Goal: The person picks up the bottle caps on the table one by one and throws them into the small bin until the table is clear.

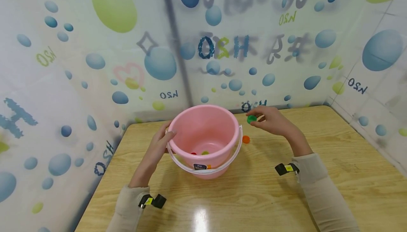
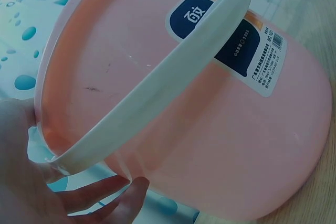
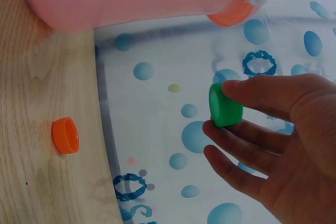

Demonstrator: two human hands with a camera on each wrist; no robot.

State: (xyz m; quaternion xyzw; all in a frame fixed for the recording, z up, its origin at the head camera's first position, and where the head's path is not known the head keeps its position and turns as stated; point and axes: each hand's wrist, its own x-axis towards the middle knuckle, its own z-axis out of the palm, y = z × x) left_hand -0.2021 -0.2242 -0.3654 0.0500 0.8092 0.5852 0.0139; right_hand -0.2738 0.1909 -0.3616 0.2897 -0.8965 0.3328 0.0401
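Note:
A pink bucket (image 1: 203, 124) stands on the table, its white handle (image 2: 157, 85) hanging down over the near side. My left hand (image 1: 156, 146) grips the bucket's left rim, thumb over the edge and fingers along the outside. To the right of the bucket, my right hand (image 1: 271, 121) pinches a green bottle cap (image 3: 226, 105) between thumb and fingertips, raised above the table. An orange bottle cap (image 3: 65, 135) sits on the tabletop beside the bucket, below the right hand. Inside, a red piece (image 1: 193, 153) and a yellow-green piece (image 1: 205, 152) show partly above the near rim.
The wooden table (image 1: 254, 196) reaches back to a white curtain (image 1: 133, 80) printed with blue and green dots, which also hangs along both sides. A label (image 2: 247, 51) is stuck on the bucket's near wall. Black straps with small blocks sit on both sleeves.

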